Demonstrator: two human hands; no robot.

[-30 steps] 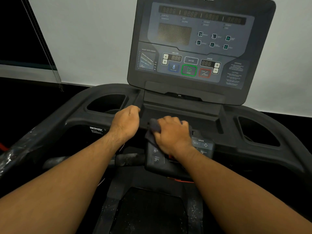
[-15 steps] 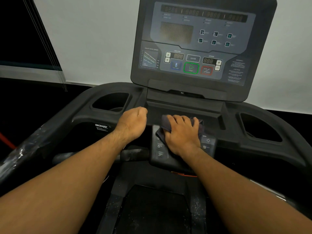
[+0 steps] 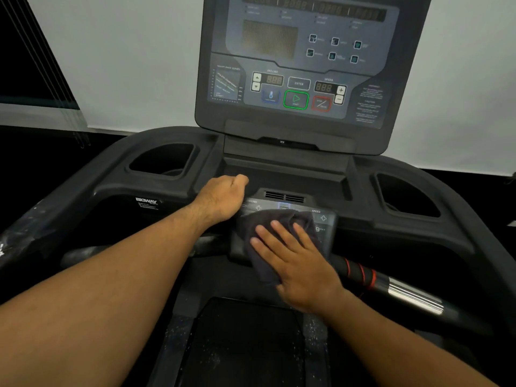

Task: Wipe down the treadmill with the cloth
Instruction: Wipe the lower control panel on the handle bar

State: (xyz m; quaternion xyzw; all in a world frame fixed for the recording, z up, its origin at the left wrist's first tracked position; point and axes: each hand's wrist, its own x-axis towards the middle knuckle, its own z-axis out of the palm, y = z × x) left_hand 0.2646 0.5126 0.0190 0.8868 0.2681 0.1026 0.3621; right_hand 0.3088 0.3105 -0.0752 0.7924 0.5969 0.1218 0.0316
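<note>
A black treadmill (image 3: 156,196) fills the view, with a tall display console (image 3: 301,68) at the back. A dark grey cloth (image 3: 268,227) lies on the small lower keypad panel (image 3: 324,219) with incline and speed buttons. My right hand (image 3: 296,263) presses flat on the cloth, fingers spread and pointing up-left. My left hand (image 3: 223,196) is closed in a fist and rests on the console edge just left of the keypad. The cloth hides most of the keypad.
Two cup holder recesses sit at left (image 3: 164,160) and right (image 3: 405,196). A handlebar with red rings and a chrome section (image 3: 391,286) runs right of the keypad. The dusty belt (image 3: 245,342) lies below. A white wall stands behind.
My right hand has slid the cloth down the keypad toward me, uncovering the vent and upper buttons. The view has tilted down. My left fist has stayed in place.
</note>
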